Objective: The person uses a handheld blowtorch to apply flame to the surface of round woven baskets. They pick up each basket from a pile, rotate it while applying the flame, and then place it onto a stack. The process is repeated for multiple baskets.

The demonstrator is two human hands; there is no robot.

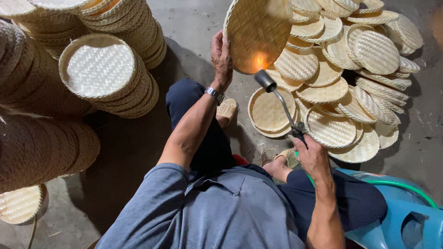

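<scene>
My left hand (221, 57) grips the rim of a round woven bamboo tray (256, 32), held up and tilted in front of me. My right hand (311, 157) holds the handle of a gas torch (279, 99) with a thin metal neck and a dark nozzle. The nozzle points at the lower part of the tray, where an orange flame (260, 61) glows on the weave. A metal watch (214, 94) sits on my left wrist.
A loose heap of woven trays (350, 83) lies on the concrete floor at the right. Tall stacks of trays (106, 74) stand at the left and top left. A green hose (401, 186) and a blue plastic seat (406, 221) are at the lower right.
</scene>
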